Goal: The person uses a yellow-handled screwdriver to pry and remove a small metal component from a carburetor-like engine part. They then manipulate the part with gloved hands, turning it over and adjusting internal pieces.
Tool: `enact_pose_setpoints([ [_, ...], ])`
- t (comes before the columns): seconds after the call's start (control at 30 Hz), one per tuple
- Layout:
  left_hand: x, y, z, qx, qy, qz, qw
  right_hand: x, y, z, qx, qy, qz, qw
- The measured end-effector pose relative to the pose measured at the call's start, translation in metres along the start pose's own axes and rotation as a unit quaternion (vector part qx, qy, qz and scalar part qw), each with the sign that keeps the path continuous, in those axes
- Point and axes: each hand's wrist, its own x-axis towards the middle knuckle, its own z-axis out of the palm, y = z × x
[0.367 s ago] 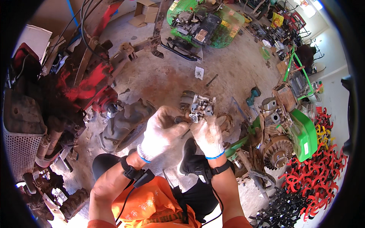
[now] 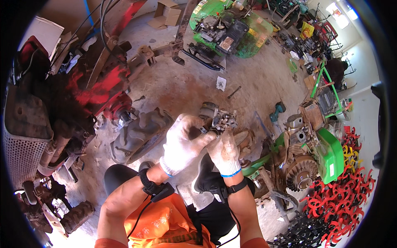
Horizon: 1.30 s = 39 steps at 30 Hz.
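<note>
My left hand (image 2: 182, 142) wears a white knitted glove with a blue cuff edge. Its fingers are curled, thumb and fingertips pressed close at the left side of a silver-grey metal engine part (image 2: 224, 120); a small dark bit shows at the fingertips, too small to name. My right hand (image 2: 225, 153), in a matching soiled glove, grips that engine part from its near side. The part is blocky, with knobs and openings, and is raised above the floor. Behind it lies a dark round part (image 2: 208, 109), partly covered.
On the left are a red machine (image 2: 91, 95) and a lugged tyre (image 2: 140, 134). At right stand an engine with a finned flywheel (image 2: 302, 169), a teal power tool (image 2: 277, 111) and piles of red curved blades (image 2: 339, 206). A green machine (image 2: 223, 33) stands ahead.
The view has shifted slightly. The metal engine part has tilted, and my left fingertips have come up closer against its left side. My right hand keeps its grip.
</note>
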Motion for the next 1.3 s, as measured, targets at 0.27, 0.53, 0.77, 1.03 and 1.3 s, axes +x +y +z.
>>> enact_pose_setpoints([
  [0.27, 0.009, 0.019, -0.009, -0.046, -0.036, -0.204, 0.977, 0.006, -0.014, 0.008, -0.417, 0.003, -0.060, 0.907],
  [0.53, 0.016, 0.022, -0.014, 0.085, -0.100, -0.104, 0.986, 0.007, -0.014, -0.025, 0.026, -0.087, 0.000, 0.996],
  [0.77, 0.013, 0.014, -0.013, 0.164, -0.112, -0.029, 0.980, -0.002, -0.017, -0.003, -0.091, -0.022, -0.014, 0.996],
  [1.03, 0.012, 0.017, -0.011, 0.099, -0.138, -0.071, 0.983, 0.000, -0.024, 0.028, -0.168, 0.087, -0.018, 0.982],
  [1.3, 0.023, 0.019, -0.028, -0.337, -0.288, -0.389, 0.808, 0.001, -0.033, 0.026, -0.120, 0.059, -0.047, 0.990],
])
